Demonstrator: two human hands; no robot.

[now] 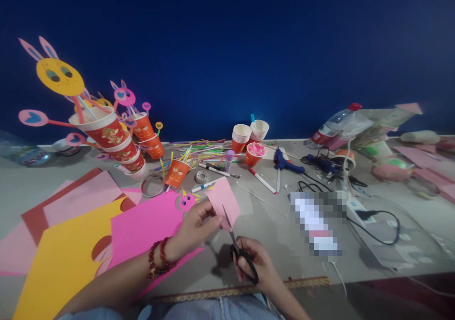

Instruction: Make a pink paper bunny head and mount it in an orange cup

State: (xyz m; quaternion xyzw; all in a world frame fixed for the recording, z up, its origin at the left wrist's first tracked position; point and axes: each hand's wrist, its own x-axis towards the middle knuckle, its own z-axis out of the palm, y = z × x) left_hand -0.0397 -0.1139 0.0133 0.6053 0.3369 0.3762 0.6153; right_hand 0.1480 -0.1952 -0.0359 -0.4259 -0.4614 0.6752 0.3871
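My left hand point(199, 225) pinches a small piece of light pink paper point(224, 197) by its near left edge, above the table. Fingers of my right hand point(254, 258) are wrapped through the black handles of a pair of scissors point(232, 234). The scissor blades point up and away, lying at the paper's lower part close to my left thumb. Below and left of my left hand lies a bright pink sheet point(145, 225) with cut-outs, and a small pink paper face point(186, 202) rests by its far corner.
Left are a yellow cut sheet point(67, 253) and stacked cup figures point(106, 130). Ahead stand a cup of straws point(177, 173), a glue stick point(229, 160), paper cups point(241, 137) and a tape roll point(202, 177). A blue glue gun point(287, 163) with cables and a power strip point(359, 211) lie right.
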